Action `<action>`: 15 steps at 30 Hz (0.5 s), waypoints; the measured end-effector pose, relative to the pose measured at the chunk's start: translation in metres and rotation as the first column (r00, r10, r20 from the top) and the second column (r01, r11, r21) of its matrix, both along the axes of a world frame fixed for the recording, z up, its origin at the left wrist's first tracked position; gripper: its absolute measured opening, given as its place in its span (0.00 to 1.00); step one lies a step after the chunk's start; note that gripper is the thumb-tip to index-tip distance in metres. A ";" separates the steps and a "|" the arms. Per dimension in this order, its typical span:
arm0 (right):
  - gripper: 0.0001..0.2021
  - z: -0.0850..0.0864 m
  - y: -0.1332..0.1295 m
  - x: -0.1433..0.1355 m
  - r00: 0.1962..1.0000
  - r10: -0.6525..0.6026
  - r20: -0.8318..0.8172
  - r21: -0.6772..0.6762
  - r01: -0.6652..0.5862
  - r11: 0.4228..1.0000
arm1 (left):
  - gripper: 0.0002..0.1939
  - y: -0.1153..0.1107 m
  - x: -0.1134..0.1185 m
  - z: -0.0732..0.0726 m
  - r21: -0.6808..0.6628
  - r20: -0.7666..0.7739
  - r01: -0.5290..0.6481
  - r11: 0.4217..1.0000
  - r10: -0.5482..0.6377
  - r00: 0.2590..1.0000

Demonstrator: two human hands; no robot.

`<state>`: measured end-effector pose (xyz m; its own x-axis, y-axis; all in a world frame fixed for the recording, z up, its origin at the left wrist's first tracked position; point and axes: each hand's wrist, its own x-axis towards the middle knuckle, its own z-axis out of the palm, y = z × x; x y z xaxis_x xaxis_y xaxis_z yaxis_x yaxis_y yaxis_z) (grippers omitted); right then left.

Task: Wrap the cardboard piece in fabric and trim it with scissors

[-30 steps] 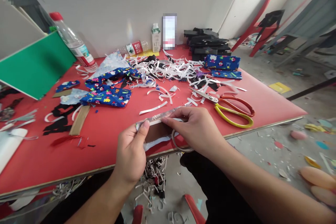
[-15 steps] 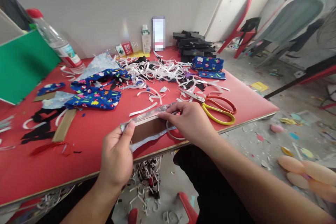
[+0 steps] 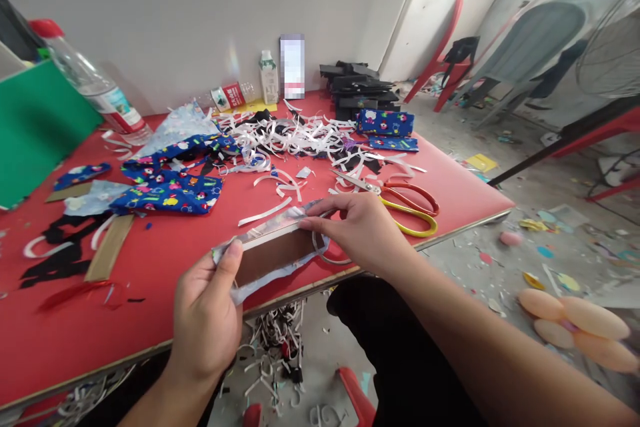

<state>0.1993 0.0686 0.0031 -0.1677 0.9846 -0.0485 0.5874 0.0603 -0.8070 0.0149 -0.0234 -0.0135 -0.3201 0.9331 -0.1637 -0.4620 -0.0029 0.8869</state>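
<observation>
A brown cardboard piece (image 3: pixel 275 257) with pale fabric along its edges is held over the table's front edge. My left hand (image 3: pixel 210 307) grips its left end, thumb on top. At the upper right edge, my right hand (image 3: pixel 350 227) pinches the fabric and a thin white strip (image 3: pixel 270 235) that runs along the board. The strip's free end curls below my right fingers. Scissors (image 3: pixel 407 208) with one orange and one yellow handle lie just beyond my right hand, blades slightly apart.
On the red table (image 3: pixel 165 293) lie blue patterned fabric (image 3: pixel 170 190), white strip scraps (image 3: pixel 295 137), and a black stack (image 3: pixel 357 90). A large bottle (image 3: pixel 107 97), a small bottle (image 3: pixel 269 77) and a phone (image 3: pixel 293 67) stand behind. Balloons (image 3: pixel 575 320) are on the floor.
My left hand and the board's left end have shifted a little left and down, baring more of the white strip. My right hand keeps its pinch. The whole view has shifted slightly.
</observation>
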 end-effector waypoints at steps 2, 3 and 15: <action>0.06 0.003 -0.001 0.006 0.996 0.058 -0.064 -0.005 -0.058 0.998 | 0.11 -0.002 -0.004 0.000 -0.022 0.006 0.025 0.999 -0.025 1.000; 0.05 0.006 -0.002 0.008 0.994 0.078 -0.076 0.009 -0.078 0.997 | 0.11 -0.002 -0.006 0.000 -0.036 0.008 0.043 0.998 -0.043 0.999; 0.07 0.029 -0.024 0.018 0.923 0.121 0.365 0.496 -0.302 0.814 | 0.12 -0.004 -0.015 -0.006 -0.091 -0.110 0.085 0.992 -0.095 0.989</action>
